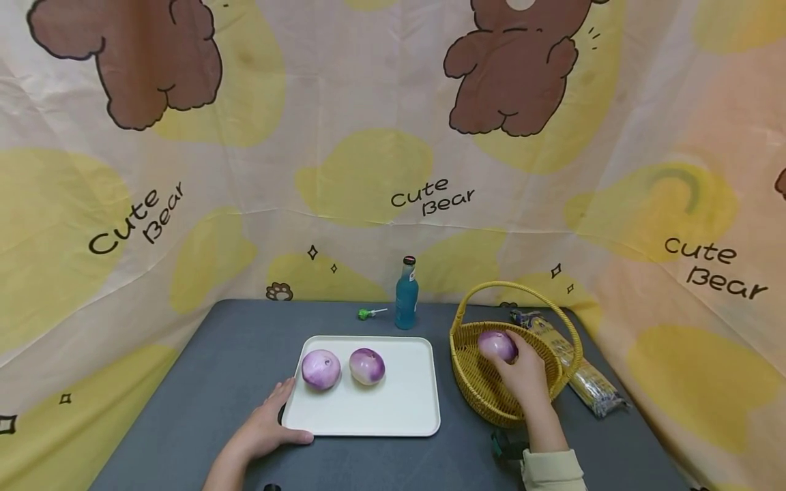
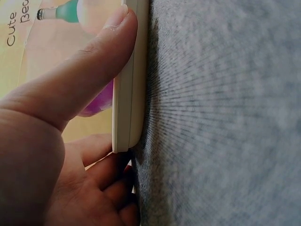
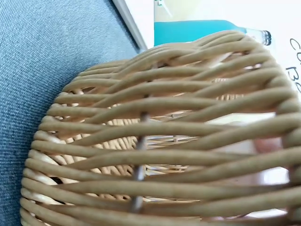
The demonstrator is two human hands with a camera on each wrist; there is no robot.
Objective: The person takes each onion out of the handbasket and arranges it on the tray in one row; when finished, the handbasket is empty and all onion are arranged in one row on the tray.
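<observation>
My right hand (image 1: 525, 368) grips a purple onion (image 1: 496, 346) over the yellow wicker basket (image 1: 469, 392), thumb on its near side and fingers behind. In the right wrist view the woven wall (image 3: 155, 103) covers most of that hand and the onion. At the near left corner of the white tray (image 1: 399, 409), my left hand (image 1: 264, 423) holds the tray, its thumb along the front rim and fingers by the left side. Two more onions lie on the tray, a pale round one (image 1: 321, 369) at the left and a purple-and-white one (image 1: 367, 366) beside it.
Behind the tray stands a blue bottle (image 1: 406, 296), with a green lollipop (image 1: 368, 314) lying to its left. A long clear-and-yellow packet (image 1: 589, 378) lies right of the basket, whose tall handle (image 1: 516, 285) arches over it. A patterned cloth (image 1: 344, 177) hangs behind the grey table (image 1: 221, 361).
</observation>
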